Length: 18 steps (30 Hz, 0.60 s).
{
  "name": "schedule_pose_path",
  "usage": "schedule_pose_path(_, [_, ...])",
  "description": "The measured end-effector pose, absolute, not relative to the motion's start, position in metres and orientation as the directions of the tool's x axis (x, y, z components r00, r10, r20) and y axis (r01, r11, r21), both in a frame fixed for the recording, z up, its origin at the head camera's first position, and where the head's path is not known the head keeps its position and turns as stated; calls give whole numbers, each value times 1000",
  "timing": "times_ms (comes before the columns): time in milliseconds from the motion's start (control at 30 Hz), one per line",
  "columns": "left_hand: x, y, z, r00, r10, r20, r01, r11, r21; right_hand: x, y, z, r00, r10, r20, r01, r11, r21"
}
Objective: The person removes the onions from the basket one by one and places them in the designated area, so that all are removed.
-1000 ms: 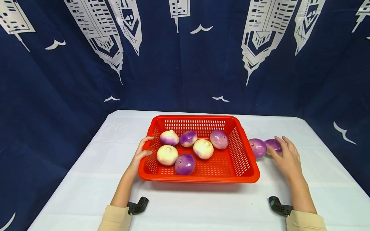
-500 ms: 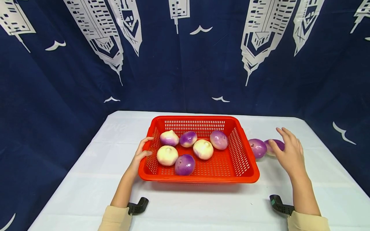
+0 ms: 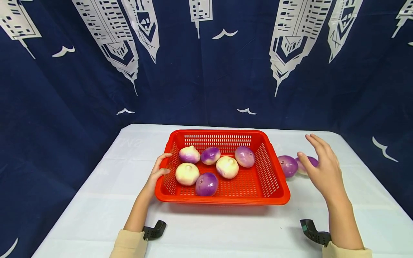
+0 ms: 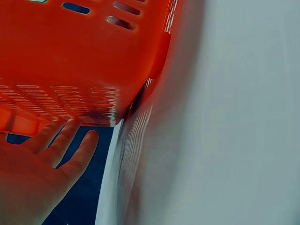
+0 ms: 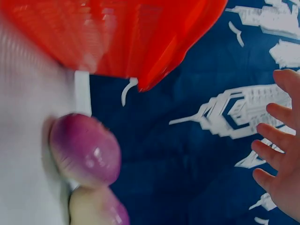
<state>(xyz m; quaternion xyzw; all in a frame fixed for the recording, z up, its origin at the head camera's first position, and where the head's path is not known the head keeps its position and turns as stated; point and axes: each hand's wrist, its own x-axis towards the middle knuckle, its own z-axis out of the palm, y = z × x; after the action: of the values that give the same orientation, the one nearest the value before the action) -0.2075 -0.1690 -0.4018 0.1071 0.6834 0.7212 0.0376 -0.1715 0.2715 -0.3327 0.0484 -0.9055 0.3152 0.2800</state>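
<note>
A red plastic basket [image 3: 222, 200] with slotted walls stands on the white table, holding several purple-and-white turnips [image 3: 206, 184]. My left hand [image 3: 153, 176] grips its left rim, the index finger and thumb over the edge. In the left wrist view, other fingers [image 4: 75, 157] lie along the basket's outer wall. Right of the basket lie two more turnips side by side, the nearer one purple [image 3: 288, 166], the other turnip [image 3: 301, 167] partly behind my right thumb. My right hand [image 3: 326, 173] hovers raised beside them with fingers spread, holding nothing.
A white cloth-covered table [image 3: 226, 233] extends around the basket. Behind it hangs a dark blue curtain [image 3: 206, 89] with white building and bird prints. Black wrist devices [image 3: 155, 230] sit at both cuffs.
My right hand has let go of the outer turnip and lifted up, its fingers straightening. The left hand and the basket stay in place.
</note>
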Motion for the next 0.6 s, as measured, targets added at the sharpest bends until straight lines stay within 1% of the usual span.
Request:
schedule_pose_path(267, [-207, -170, -402, -975, 201, 98, 85, -70, 994, -160, 245, -322, -849, -15, 529, -352, 763, -543])
schedule_pose_path(433, [-209, -170, -403, -974, 203, 99, 88, -64, 994, -153, 229, -318, -870, -87, 485, -385, 735, -558])
schedule_pose_path(600, [-209, -171, -403, -974, 202, 104, 94, -57, 994, -150, 216, -317, -894, -132, 427, -377, 737, -561])
